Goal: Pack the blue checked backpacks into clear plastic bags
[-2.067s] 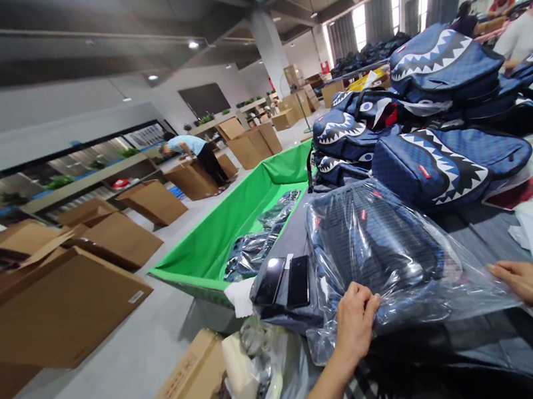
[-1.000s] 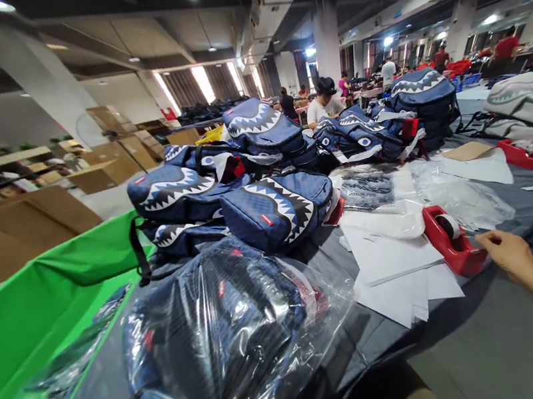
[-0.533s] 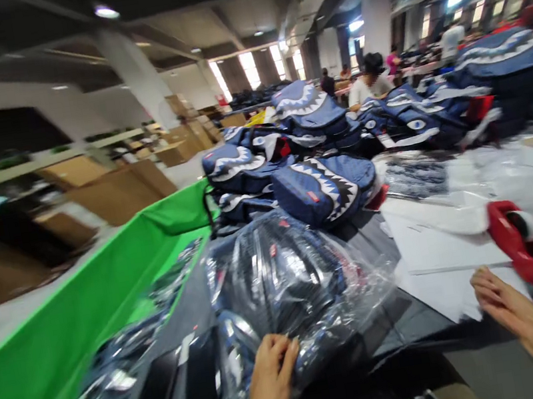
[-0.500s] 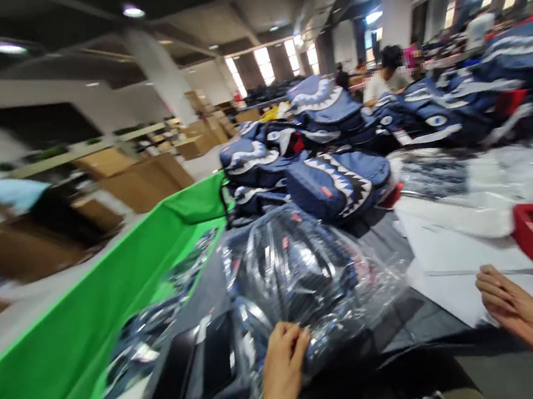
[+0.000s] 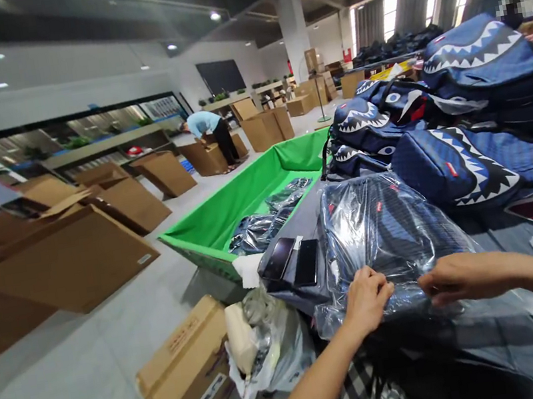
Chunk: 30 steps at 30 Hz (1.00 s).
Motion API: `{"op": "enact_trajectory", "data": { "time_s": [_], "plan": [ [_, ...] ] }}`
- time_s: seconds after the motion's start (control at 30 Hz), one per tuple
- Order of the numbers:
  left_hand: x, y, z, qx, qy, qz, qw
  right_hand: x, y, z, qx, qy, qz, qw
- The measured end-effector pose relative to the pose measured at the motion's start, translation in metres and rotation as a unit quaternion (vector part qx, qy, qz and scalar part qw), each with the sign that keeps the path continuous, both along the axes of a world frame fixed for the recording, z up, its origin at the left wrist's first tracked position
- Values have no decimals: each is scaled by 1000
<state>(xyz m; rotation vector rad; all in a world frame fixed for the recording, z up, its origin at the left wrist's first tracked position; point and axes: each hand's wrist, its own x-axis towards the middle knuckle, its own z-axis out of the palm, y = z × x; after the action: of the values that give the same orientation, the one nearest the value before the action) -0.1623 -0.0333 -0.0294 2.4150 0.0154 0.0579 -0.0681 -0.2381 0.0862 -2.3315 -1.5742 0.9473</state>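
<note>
A dark blue backpack lies inside a clear plastic bag at the near edge of the table. My left hand is closed, its fingers pinching the near edge of the bag. Just to its right, my right hand is closed with curled fingers on the same edge; part of its grip is hidden. Left of the bag, two black phones lie on grey cloth. Behind it sits an unwrapped blue backpack with a shark-teeth print.
More shark-print backpacks are piled behind. A green fabric-lined bin beside the table holds plastic-wrapped items. On the floor stand a cardboard box and a white plastic bag. Farther off, a person bends over cartons.
The view has swung left. My right hand has come from beside the red tape dispenser to the plastic bag. My left hand remains at the bag's near edge.
</note>
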Motion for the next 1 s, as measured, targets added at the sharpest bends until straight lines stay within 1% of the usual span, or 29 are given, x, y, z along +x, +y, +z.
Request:
{"op": "enact_trajectory", "data": {
  "time_s": [0.07, 0.13, 0.23, 0.3, 0.4, 0.43, 0.5, 0.53, 0.57, 0.6, 0.63, 0.67, 0.7, 0.73, 0.8, 0.87, 0.9, 0.97, 1.0],
  "plan": [
    [0, 0, 0, 1, -3, 1, 1000, 3, 10, -8, -42, -120, 1, 992],
    [0, 0, -1, 1, -6, 1, 1000, 5, 19, -18, -74, -213, -11, 974],
    [-1, 0, 0, 6, -4, -3, 1000, 13, 27, -28, -96, -293, -57, 950],
    [-2, 1, 3, 12, 0, -7, 1000, 25, 24, -30, -85, -295, -101, 946],
    [-5, 1, 6, 16, 5, -8, 1000, 43, 1, -30, -36, -215, -184, 959],
    [-5, 1, 6, 16, 6, -7, 1000, 45, -9, -30, -10, -208, -220, 953],
    [-5, 1, 6, 18, 7, -8, 1000, 40, -26, -33, 64, -233, -276, 930],
    [-4, 1, 5, 19, 7, -10, 1000, 32, -31, -37, 104, -240, -282, 923],
    [-3, 1, 5, 20, 7, -10, 1000, 23, -33, -42, 136, -232, -268, 925],
    [-2, 2, 4, 19, 6, -11, 1000, 13, -32, -47, 155, -211, -241, 935],
    [-1, 2, 5, 18, 6, -12, 1000, 3, -29, -54, 154, -184, -212, 947],
    [-1, 3, 6, 15, 5, -15, 1000, -4, -24, -61, 137, -161, -191, 959],
    [-1, 4, 7, 13, 2, -24, 1000, -8, -19, -66, 113, -151, -184, 965],
    [-2, 6, 9, 12, -4, -42, 999, -9, -14, -71, 86, -149, -187, 967],
    [-10, 11, 14, 30, -34, -100, 994, -5, -6, -76, 45, -148, -196, 968],
    [-23, 18, 18, 90, -79, -149, 982, 4, -2, -76, 26, -146, -190, 971],
    [-30, 23, 19, 132, -100, -153, 974, 7, -2, -76, 22, -143, -188, 971],
    [-44, 35, 22, 207, -122, -119, 964, 11, -2, -74, 20, -136, -191, 972],
    [-49, 42, 23, 224, -123, -94, 962, 11, -3, -74, 21, -133, -194, 972]
  ]
}}
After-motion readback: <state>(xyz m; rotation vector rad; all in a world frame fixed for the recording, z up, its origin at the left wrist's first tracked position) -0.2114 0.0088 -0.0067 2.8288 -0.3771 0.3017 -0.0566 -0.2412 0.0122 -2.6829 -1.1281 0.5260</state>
